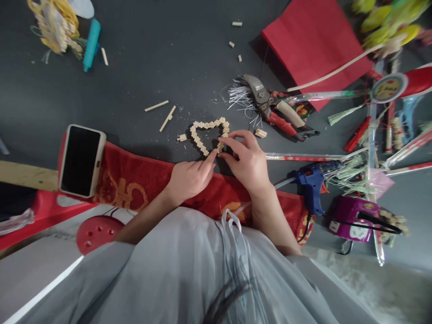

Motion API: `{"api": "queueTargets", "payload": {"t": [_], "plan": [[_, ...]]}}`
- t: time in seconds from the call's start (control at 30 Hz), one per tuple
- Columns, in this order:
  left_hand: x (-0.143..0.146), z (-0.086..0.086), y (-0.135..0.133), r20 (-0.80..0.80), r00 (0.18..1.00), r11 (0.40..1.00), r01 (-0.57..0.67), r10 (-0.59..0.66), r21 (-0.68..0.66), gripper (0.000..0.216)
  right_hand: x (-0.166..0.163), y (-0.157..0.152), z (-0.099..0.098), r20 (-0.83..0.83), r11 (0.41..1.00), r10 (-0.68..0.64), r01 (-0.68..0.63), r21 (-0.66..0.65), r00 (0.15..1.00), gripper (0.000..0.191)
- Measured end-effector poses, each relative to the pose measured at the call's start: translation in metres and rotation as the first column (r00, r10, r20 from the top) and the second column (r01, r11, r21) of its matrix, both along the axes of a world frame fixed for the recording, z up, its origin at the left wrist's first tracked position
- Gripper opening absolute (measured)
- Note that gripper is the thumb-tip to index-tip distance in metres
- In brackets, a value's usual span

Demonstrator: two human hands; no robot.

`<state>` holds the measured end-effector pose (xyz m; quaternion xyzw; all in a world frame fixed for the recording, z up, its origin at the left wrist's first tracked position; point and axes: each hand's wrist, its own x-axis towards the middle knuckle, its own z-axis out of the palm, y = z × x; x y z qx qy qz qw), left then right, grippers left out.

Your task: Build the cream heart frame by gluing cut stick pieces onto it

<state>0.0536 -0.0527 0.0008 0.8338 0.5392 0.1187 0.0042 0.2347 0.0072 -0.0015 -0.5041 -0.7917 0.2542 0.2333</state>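
Observation:
A heart outline made of small pale wooden pieces [206, 133] lies on the dark grey floor. My left hand [189, 177] is mostly curled, its index finger stretched out and touching the lower right side of the heart. My right hand [248, 159] pinches the same spot, fingertips pressed on a small piece at the heart's right edge. Two loose pale pieces lie beside the heart, one [182, 137] to its left and one [260, 133] to its right.
A phone [81, 159] rests on a red towel [135, 177] under my wrists. Pruning shears [273, 108], a blue glue gun [312, 182], a red paper sheet [313, 40], thin sticks [162, 112], a purple box [351, 218] and tasselled decorations lie around.

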Motion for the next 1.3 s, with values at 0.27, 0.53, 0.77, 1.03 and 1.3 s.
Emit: {"api": "queueTargets", "payload": {"t": [0.27,0.53,0.77,1.03,1.3], "plan": [[0.0023,0.0004,0.0004,0.095,0.995,0.997,-0.011,0.004,0.070,0.031,0.0009,0.0007,-0.0023,-0.037,0.999,0.007,-0.006,0.034,0.999,0.027],[0.0039,0.0007,0.0013,0.040,0.997,0.993,-0.063,0.067,-0.103,0.039,0.0012,0.0009,-0.0018,-0.012,1.000,0.005,-0.005,-0.013,1.000,0.030],[0.0049,-0.0019,0.0009,0.045,0.997,0.998,-0.058,0.060,-0.032,0.036,0.0015,0.0015,-0.0015,-0.008,1.000,0.006,-0.006,-0.026,1.000,0.030],[0.0056,-0.0013,0.0008,0.116,0.991,0.996,-0.074,0.068,0.046,0.031,0.0022,0.0026,-0.0015,-0.021,1.000,0.025,-0.024,0.017,0.999,0.027],[0.0045,-0.0025,-0.0001,0.116,0.990,0.996,-0.086,0.083,0.022,0.034,0.0013,0.0027,-0.0031,-0.031,0.999,0.010,-0.009,0.033,0.999,0.024]]}}
